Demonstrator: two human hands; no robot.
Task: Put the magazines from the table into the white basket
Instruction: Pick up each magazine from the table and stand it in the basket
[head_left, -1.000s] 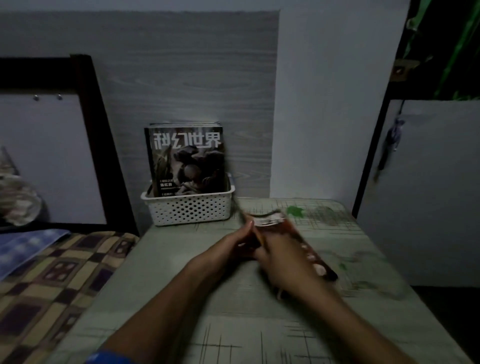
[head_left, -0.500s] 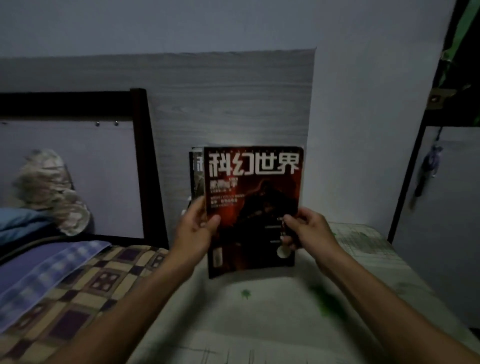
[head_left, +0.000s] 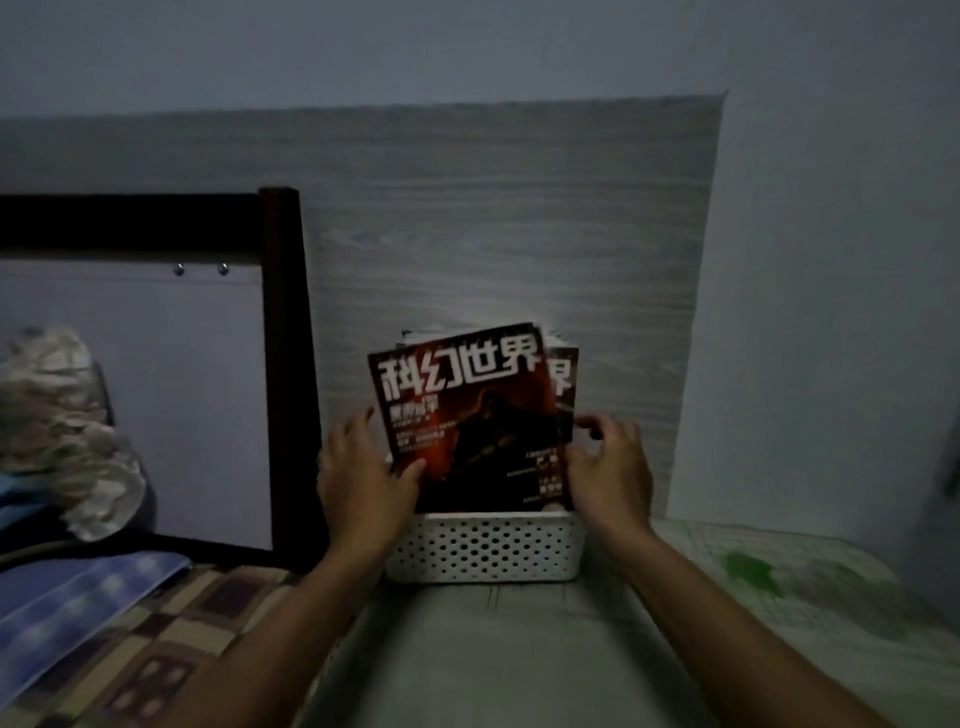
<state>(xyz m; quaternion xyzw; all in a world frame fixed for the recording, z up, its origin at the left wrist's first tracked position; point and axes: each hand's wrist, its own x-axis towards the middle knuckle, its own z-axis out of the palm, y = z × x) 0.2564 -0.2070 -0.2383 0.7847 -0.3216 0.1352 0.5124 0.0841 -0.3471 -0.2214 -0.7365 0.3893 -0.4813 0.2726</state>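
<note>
A red and black magazine (head_left: 470, 415) with white characters stands tilted in the white perforated basket (head_left: 483, 548) at the back of the table. Its lower edge is inside the basket, in front of other magazines (head_left: 563, 379) that lean against the wood-grain wall. My left hand (head_left: 363, 473) grips the front magazine's left edge, thumb on the cover. My right hand (head_left: 608, 467) rests at the magazine's right edge, thumb on the cover and fingers spread loosely behind it.
The table (head_left: 519, 649) has a pale patterned cover with green marks at the right. A dark bed frame post (head_left: 283, 364) stands left of the basket. A bed with a checked blanket (head_left: 130, 649) and bundled cloth lies at the left.
The magazine was lifted off the table, held upright in both hands, then lowered into the basket in front of the others. It now tilts left.
</note>
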